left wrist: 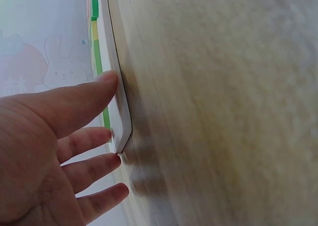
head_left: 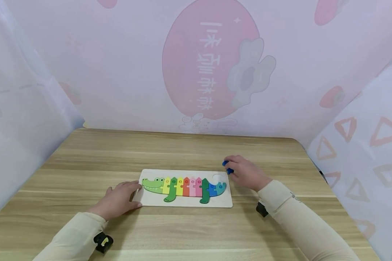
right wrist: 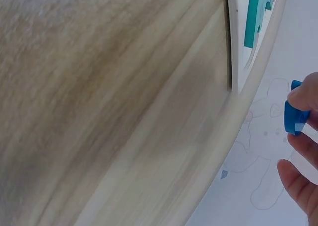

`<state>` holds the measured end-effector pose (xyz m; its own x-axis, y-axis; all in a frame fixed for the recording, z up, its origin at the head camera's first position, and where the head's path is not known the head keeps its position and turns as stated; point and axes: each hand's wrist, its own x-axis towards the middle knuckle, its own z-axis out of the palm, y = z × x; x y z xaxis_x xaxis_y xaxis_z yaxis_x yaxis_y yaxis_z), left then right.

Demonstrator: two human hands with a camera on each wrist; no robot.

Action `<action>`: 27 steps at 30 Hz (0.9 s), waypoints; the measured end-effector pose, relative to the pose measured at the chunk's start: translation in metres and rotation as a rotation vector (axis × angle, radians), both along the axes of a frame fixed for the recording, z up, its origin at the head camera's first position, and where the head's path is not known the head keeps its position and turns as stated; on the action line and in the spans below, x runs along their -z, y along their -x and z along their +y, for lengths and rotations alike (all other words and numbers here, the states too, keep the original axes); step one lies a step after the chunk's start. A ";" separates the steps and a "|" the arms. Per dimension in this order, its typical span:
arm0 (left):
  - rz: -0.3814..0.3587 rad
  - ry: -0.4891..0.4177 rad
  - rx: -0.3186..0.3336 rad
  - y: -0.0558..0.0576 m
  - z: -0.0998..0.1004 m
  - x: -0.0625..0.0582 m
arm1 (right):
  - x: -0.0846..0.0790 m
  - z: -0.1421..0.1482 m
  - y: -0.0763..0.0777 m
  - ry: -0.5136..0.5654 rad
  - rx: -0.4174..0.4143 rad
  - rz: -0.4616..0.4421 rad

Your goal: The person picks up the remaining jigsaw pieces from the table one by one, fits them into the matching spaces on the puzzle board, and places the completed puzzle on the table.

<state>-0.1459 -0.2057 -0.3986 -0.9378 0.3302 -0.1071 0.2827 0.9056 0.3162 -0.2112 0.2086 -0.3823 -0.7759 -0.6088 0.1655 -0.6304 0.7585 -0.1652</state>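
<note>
A wooden crocodile puzzle lies on the table, its coloured numbered pieces in a white board (head_left: 186,202). At the tail end a curved recess (head_left: 218,178) in the board shows bare. My left hand (head_left: 119,199) rests at the board's left end, thumb against the near corner and fingers spread along the edge. In the left wrist view the thumb (left wrist: 107,84) touches the board's side. My right hand (head_left: 246,172) pinches a small blue puzzle piece (right wrist: 293,114) between thumb and fingers, above the table beyond the board's far right corner. Fingers partly hide the piece.
The wood-grain table (head_left: 183,232) reaches back to a pale printed cloth (head_left: 124,72) that rises behind it and along both sides. Black wrist devices, one (head_left: 102,242) on the left and one (head_left: 262,209) on the right, hang under the sleeves.
</note>
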 end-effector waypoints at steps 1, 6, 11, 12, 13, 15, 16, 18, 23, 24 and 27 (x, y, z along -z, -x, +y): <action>0.000 0.000 0.000 0.000 0.000 0.000 | 0.000 0.000 0.000 -0.003 -0.001 -0.002; 0.001 0.005 0.002 0.000 0.000 0.000 | 0.002 -0.002 0.001 -0.018 -0.005 -0.009; 0.009 0.013 0.003 0.000 0.001 0.000 | 0.004 -0.004 0.002 -0.028 -0.021 -0.013; 0.009 0.014 0.002 0.000 0.001 0.000 | 0.004 -0.005 0.002 -0.029 -0.026 -0.012; 0.009 0.015 0.001 0.000 0.001 0.001 | 0.004 -0.005 0.003 -0.032 -0.030 -0.009; 0.008 0.016 -0.002 0.000 0.001 0.001 | 0.005 -0.006 0.003 -0.037 -0.036 -0.003; 0.008 0.016 -0.002 0.000 0.001 0.001 | 0.006 -0.006 0.003 -0.037 -0.040 0.001; 0.007 0.017 -0.004 0.000 0.001 0.001 | 0.006 -0.007 0.002 -0.040 -0.044 0.002; 0.006 0.017 -0.008 0.000 0.002 0.001 | 0.004 -0.009 0.001 -0.060 -0.033 -0.027; 0.006 0.018 -0.009 0.000 0.002 0.001 | 0.004 -0.010 0.000 -0.065 -0.029 -0.035; 0.007 0.019 -0.009 0.000 0.002 0.001 | 0.003 -0.011 0.000 -0.077 -0.020 -0.058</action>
